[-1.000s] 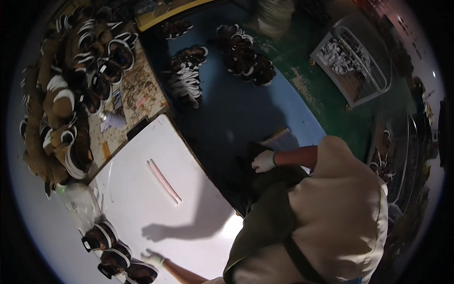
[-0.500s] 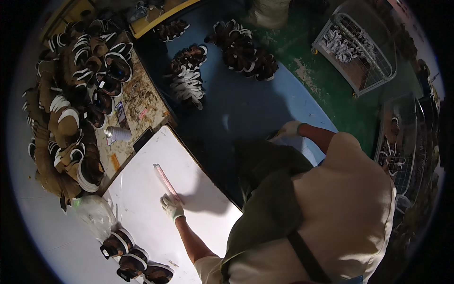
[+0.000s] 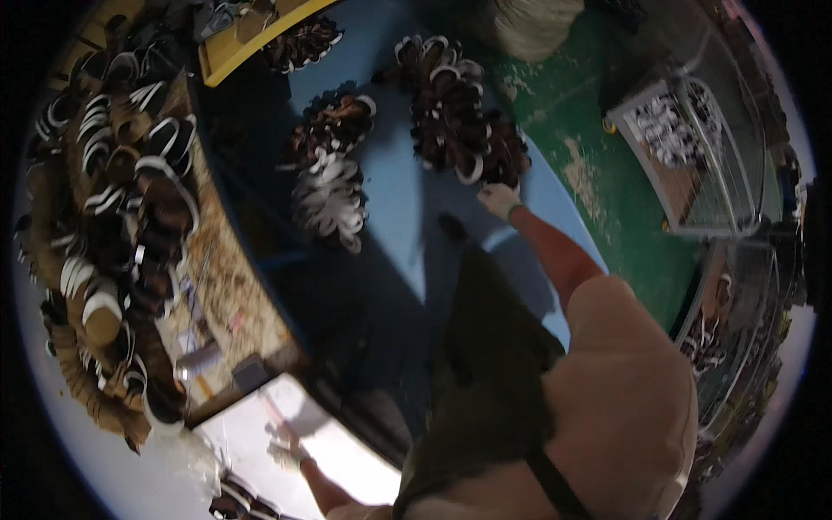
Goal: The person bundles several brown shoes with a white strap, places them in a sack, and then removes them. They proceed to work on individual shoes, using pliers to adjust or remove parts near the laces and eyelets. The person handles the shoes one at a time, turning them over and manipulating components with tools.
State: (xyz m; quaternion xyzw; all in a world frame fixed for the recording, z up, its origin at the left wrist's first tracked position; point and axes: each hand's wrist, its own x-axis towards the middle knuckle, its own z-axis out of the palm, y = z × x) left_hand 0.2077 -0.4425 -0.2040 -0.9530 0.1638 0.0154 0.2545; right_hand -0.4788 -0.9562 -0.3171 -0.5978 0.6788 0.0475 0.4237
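My right hand (image 3: 498, 201), in a pale glove, is stretched forward to the near end of a pile of dark brown shoe uppers (image 3: 451, 113) with white edges, on a blue table (image 3: 394, 208). Its fingers are blurred against the nearest upper, so their grip cannot be made out. On a white board (image 3: 338, 451) at lower left, my gloved left hand (image 3: 288, 449) lies with fingers apart. Just beyond it, a thin reddish strip, like a ruler (image 3: 279, 409), rests on the board, partly in shadow.
Brown shoe uppers (image 3: 104, 316) with white edges are heaped at left beside a stained worktop (image 3: 230, 295). Another pile, brown and white (image 3: 329, 204), lies on the blue table. Wire carts (image 3: 685, 199) with white and brown parts stand at right on the green floor (image 3: 598, 199).
My view has swung, so the white board sits lower. My right hand has moved forward to the pile of uppers. The left hand has stayed beside the strip, its fingers now more spread.
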